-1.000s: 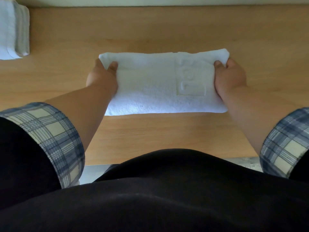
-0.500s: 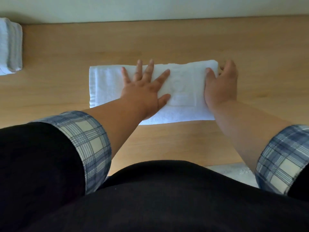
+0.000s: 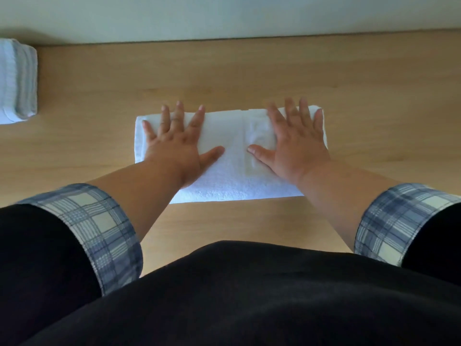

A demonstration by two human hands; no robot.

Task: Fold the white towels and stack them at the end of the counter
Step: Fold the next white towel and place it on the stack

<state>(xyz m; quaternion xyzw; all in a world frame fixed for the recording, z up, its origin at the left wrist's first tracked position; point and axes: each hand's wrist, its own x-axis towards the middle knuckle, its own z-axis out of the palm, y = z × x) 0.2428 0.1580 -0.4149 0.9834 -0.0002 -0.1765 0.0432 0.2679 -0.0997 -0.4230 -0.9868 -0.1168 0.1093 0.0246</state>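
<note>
A white towel (image 3: 232, 176), folded into a long rectangle, lies flat on the wooden counter (image 3: 249, 78) in front of me. My left hand (image 3: 174, 148) rests palm down on its left half, fingers spread. My right hand (image 3: 294, 143) lies palm down on the right half, fingers spread, over a raised embossed patch. Neither hand grips the cloth. A stack of folded white towels (image 3: 17, 81) stands at the far left end of the counter, cut off by the frame edge.
A pale wall (image 3: 224, 16) runs along the back of the counter. The counter's near edge lies just in front of my dark-clothed body (image 3: 249, 295). Bare wood stretches to the right of the towel.
Both hands let go of the towel's ends. The left hand moved onto the towel first and flattened. The right hand then opened and laid flat on the right half.
</note>
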